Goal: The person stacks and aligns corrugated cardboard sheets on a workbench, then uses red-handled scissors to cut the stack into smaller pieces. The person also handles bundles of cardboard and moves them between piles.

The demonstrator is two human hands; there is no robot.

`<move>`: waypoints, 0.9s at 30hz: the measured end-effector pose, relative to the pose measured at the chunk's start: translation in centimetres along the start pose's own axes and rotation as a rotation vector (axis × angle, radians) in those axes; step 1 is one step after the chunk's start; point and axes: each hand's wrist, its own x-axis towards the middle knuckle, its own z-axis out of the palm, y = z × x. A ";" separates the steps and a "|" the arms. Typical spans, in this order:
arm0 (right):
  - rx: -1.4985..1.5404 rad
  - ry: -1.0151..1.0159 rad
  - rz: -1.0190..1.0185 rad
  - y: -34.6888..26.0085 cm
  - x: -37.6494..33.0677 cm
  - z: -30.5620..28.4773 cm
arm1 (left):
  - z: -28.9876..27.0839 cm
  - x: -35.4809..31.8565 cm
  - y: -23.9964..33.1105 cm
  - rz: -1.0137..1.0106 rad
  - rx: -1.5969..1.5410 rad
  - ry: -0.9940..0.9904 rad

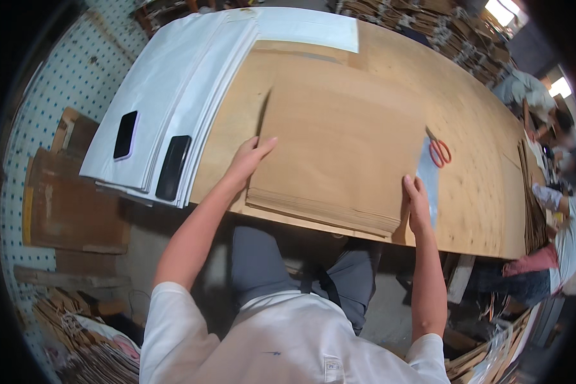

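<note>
A thick stack of brown paper sheets (339,147) lies on the wooden table (473,192), its near edge fanned out toward me. My left hand (248,160) rests flat against the stack's left edge, fingers stretched forward. My right hand (417,203) presses on the stack's near right corner, fingers together, beside a grey strip (429,176). Neither hand grips anything.
A pile of white sheets (173,96) covers the table's left end, with two dark phones (125,134) (173,168) lying on it. Orange-handled scissors (439,151) lie right of the brown stack. Other people work at the far right (544,192). Cardboard heaps lie behind and on the floor.
</note>
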 end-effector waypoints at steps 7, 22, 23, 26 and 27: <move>0.024 -0.048 -0.037 -3.5 4.6 0.3 | 0.0 4.5 1.1 0.086 -0.024 0.009; 0.231 -0.030 0.157 -3.4 4.5 0.2 | -1.0 5.5 2.0 -0.080 -0.084 -0.234; 0.231 -0.055 0.163 -3.2 3.5 1.2 | -0.8 5.2 -1.2 -0.005 -0.140 -0.246; 0.214 -0.018 0.211 -1.5 -0.5 -0.1 | -1.1 1.1 -2.8 0.020 -0.191 -0.238; 0.184 0.007 0.230 -1.1 -1.5 0.0 | -1.2 0.4 -2.8 0.013 -0.208 -0.228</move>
